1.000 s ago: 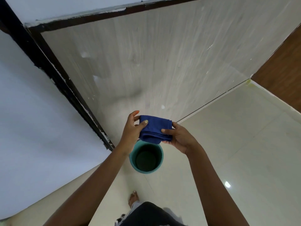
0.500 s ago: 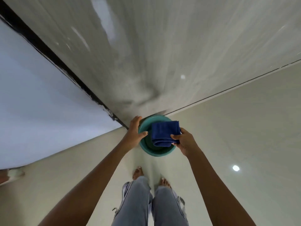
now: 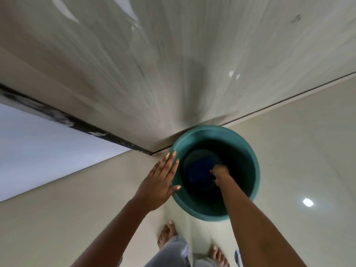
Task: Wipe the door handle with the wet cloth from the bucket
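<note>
A teal bucket (image 3: 248, 151) stands on the floor against the base of a pale door (image 3: 173, 64). The folded blue cloth (image 3: 198, 170) lies deep inside the bucket, at its bottom. My right hand (image 3: 220, 173) reaches down into the bucket and is closed on the cloth's right edge. My left hand (image 3: 160, 182) rests flat, fingers spread, against the outside of the bucket's left rim. No door handle is in view.
A black door-frame strip (image 3: 77, 122) runs along the left, with a white wall (image 3: 38, 147) beside it. Glossy cream floor tiles (image 3: 298, 160) surround the bucket. My bare feet (image 3: 167, 234) and jeans stand just behind it.
The view has tilted down and come closer to the bucket. The cloth went from above the rim down into the bucket with my right hand. My left hand let go of it and moved to the rim.
</note>
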